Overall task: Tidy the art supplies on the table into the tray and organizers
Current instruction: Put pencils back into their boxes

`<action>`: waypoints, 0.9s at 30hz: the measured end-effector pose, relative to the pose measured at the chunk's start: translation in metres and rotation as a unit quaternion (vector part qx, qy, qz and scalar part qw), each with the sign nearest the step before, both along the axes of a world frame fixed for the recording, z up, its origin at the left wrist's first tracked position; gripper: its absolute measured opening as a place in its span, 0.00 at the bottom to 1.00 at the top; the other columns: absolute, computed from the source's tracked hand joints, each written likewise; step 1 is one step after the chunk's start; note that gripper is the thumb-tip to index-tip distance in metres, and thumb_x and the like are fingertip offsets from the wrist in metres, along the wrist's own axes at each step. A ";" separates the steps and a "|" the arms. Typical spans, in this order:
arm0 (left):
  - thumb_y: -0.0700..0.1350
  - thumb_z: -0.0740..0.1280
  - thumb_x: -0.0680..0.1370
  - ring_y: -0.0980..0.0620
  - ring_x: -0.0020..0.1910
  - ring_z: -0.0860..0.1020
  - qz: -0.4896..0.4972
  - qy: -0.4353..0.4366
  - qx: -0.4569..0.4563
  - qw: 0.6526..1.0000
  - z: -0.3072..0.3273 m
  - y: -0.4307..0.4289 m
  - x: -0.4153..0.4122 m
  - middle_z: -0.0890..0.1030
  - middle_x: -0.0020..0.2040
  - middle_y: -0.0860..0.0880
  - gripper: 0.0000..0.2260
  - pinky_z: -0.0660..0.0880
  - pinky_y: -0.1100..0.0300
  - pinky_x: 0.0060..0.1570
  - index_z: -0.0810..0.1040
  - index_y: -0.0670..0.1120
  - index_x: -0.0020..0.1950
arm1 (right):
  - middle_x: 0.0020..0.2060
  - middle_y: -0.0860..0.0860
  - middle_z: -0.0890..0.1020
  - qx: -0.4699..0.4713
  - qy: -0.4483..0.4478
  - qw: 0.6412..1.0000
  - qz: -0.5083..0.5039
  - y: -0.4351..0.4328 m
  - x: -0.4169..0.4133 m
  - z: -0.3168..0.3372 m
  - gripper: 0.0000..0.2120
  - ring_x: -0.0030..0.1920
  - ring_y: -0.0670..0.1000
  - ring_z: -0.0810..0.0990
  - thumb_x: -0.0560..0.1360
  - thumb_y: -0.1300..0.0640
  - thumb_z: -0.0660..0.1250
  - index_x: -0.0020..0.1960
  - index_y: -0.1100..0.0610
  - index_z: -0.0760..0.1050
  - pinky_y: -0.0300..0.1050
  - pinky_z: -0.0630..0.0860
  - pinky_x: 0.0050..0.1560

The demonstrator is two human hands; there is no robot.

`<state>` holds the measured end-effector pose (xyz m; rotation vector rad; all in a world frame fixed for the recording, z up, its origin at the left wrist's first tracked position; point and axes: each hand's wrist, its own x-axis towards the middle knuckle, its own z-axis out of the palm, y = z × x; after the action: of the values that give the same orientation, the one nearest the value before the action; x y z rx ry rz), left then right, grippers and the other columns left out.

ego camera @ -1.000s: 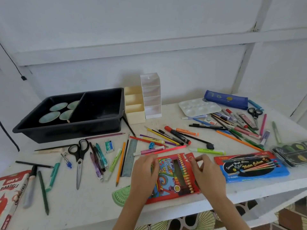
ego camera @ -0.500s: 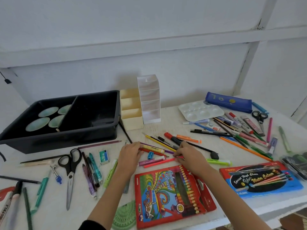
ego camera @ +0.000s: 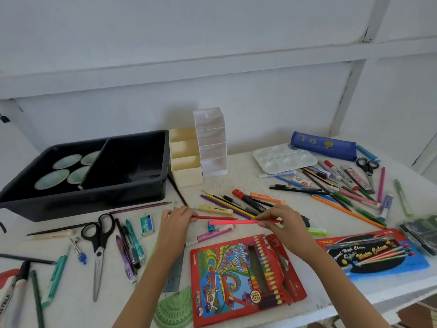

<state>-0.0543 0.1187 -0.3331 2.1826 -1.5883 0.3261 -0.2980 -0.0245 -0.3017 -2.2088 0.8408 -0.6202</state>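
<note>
Table: white table with a matte top, strewn with pens, pencils, markers and scissors.
Tray: black tray of glossy plastic, rectangular, split by a divider. Its left compartment holds four pale round dishes.
Organizers: a cream organizer and a taller white organizer, both boxy stepped plastic, stand side by side just right of the tray.
Red pencil: thin, straight red pencil, nearly level, sharpened tip pointing right. Its blunt end sits inside the left hand.
Left hand: left hand, palm down, fingers curled round the red pencil's end.
Pink pencil: bright pink pencil, parallel to the red one and just nearer the viewer. I cannot tell whether either touches the table.
Right hand: right hand, thumb and forefinger pressed together, pinching the pink pencil's right end.
Pencil box: flat red cardboard pencil box, printed with swirls, lies between the forearms near the front edge.
</note>
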 end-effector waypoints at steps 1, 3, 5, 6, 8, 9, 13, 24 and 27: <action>0.37 0.75 0.69 0.50 0.42 0.80 -0.004 0.000 -0.016 1.000 0.004 0.003 -0.002 0.82 0.43 0.50 0.09 0.59 0.62 0.45 0.79 0.47 0.46 | 0.41 0.43 0.78 -0.002 -0.014 1.000 -0.016 0.001 -0.005 0.003 0.09 0.46 0.43 0.74 0.73 0.60 0.71 0.45 0.46 0.81 0.30 0.66 0.44; 0.37 0.75 0.68 0.48 0.41 0.81 0.000 -0.003 -0.040 0.999 0.011 0.008 -0.010 0.83 0.43 0.48 0.11 0.63 0.63 0.47 0.80 0.45 0.47 | 0.40 0.42 0.77 -0.004 -0.025 0.998 -0.052 0.002 -0.017 0.007 0.10 0.44 0.43 0.74 0.73 0.63 0.70 0.48 0.48 0.81 0.29 0.66 0.43; 0.36 0.72 0.71 0.47 0.42 0.81 0.010 0.002 -0.060 0.998 0.018 0.013 -0.022 0.83 0.44 0.47 0.09 0.69 0.59 0.46 0.80 0.43 0.49 | 0.39 0.44 0.76 -0.004 -0.023 0.996 -0.082 0.002 -0.031 0.010 0.11 0.42 0.44 0.73 0.73 0.65 0.68 0.49 0.50 0.81 0.33 0.68 0.44; 0.36 0.69 0.73 0.47 0.42 0.81 0.017 0.016 -0.069 0.997 0.022 0.015 -0.030 0.83 0.45 0.47 0.07 0.70 0.57 0.45 0.80 0.43 0.49 | 0.39 0.45 0.76 -0.017 -0.014 0.995 -0.100 0.002 -0.038 0.010 0.11 0.42 0.45 0.73 0.74 0.65 0.68 0.49 0.50 0.81 0.40 0.70 0.46; 0.39 0.63 0.78 0.49 0.44 0.79 0.041 0.079 -0.077 0.993 0.029 0.020 -0.049 0.82 0.47 0.49 0.07 0.70 0.58 0.46 0.80 0.43 0.52 | 0.40 0.46 0.76 -0.073 0.030 0.986 -0.144 0.003 -0.054 0.012 0.10 0.44 0.48 0.73 0.75 0.63 0.67 0.50 0.51 0.82 0.50 0.71 0.47; 0.41 0.61 0.79 0.50 0.45 0.77 0.055 0.121 -0.076 0.988 0.031 0.022 -0.058 0.81 0.47 0.51 0.08 0.70 0.59 0.47 0.79 0.44 0.53 | 0.40 0.47 0.76 -0.102 0.059 0.978 -0.170 0.005 -0.063 0.014 0.09 0.45 0.50 0.73 0.75 0.63 0.67 0.50 0.51 0.82 0.51 0.68 0.47; 0.45 0.58 0.81 0.58 0.42 0.74 0.066 0.198 -0.069 0.976 0.023 0.026 -0.092 0.79 0.45 0.54 0.10 0.67 0.69 0.39 0.77 0.46 0.56 | 0.44 0.49 0.77 -0.147 0.168 0.944 -0.244 0.014 -0.095 0.022 0.11 0.51 0.54 0.71 0.76 0.63 0.65 0.52 0.51 0.82 0.49 0.63 0.48; 0.45 0.59 0.81 0.54 0.49 0.75 0.050 0.239 -0.036 0.969 -0.007 0.028 -0.127 0.79 0.49 0.53 0.08 0.72 0.61 0.47 0.76 0.48 0.55 | 0.46 0.49 0.76 -0.144 0.225 0.943 -0.200 0.037 -0.098 0.014 0.13 0.50 0.52 0.69 0.77 0.61 0.64 0.54 0.47 0.81 0.47 0.61 0.48; 0.45 0.59 0.81 0.53 0.52 0.75 0.043 0.271 -0.054 0.960 -0.015 0.031 -0.128 0.79 0.52 0.53 0.09 0.73 0.58 0.51 0.76 0.47 0.56 | 0.47 0.52 0.76 -0.164 0.217 0.948 -0.164 0.039 -0.087 0.008 0.19 0.51 0.54 0.70 0.73 0.69 0.65 0.56 0.49 0.81 0.45 0.58 0.47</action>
<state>-0.1821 0.1495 -0.3484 2.0262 -1.1460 -0.1530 -0.3851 0.0147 -0.2937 -2.5795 1.4424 -0.4524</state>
